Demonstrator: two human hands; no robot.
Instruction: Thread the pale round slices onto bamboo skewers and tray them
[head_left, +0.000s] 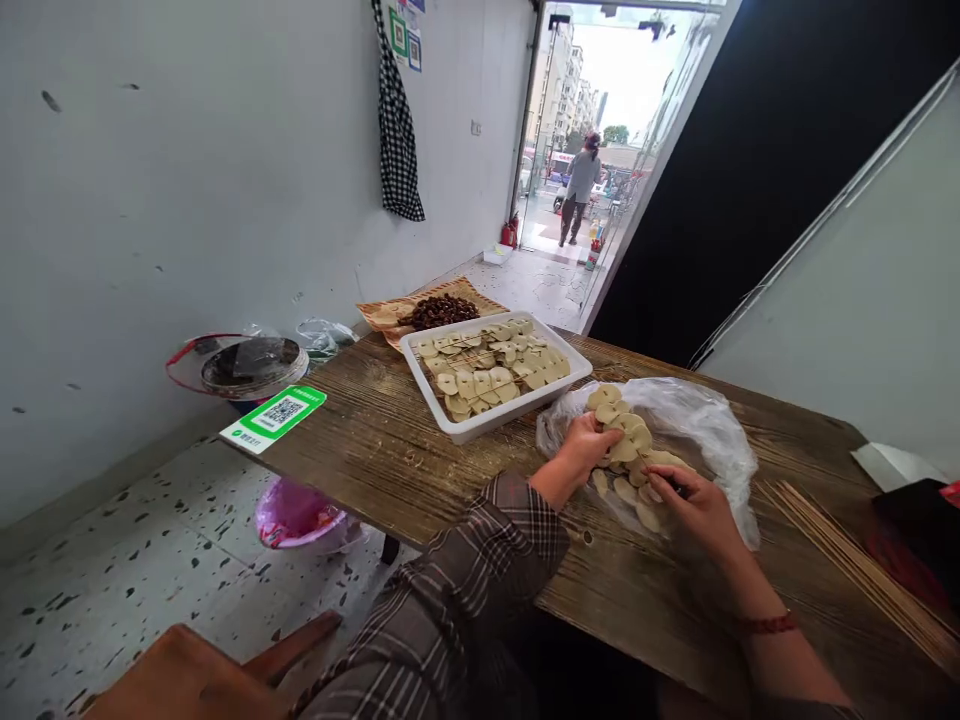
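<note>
My left hand is closed around a skewer of pale round slices, thumb on top. The slices are threaded in an overlapping row. At the skewer's near end my right hand is pinched, fingertips against the stick end among the slices; the exact grip is partly hidden. Beneath both hands lies a clear plastic bag, spread out, with loose pale slices on it. Just beyond my left hand stands a white tray heaped with finished skewers of the same slices.
Bare bamboo skewers lie at the table's right. A brown pile rests on a striped sheet behind the tray. A green QR card sits at the left corner. Below are a pink basin and a wooden stool. A person is outside.
</note>
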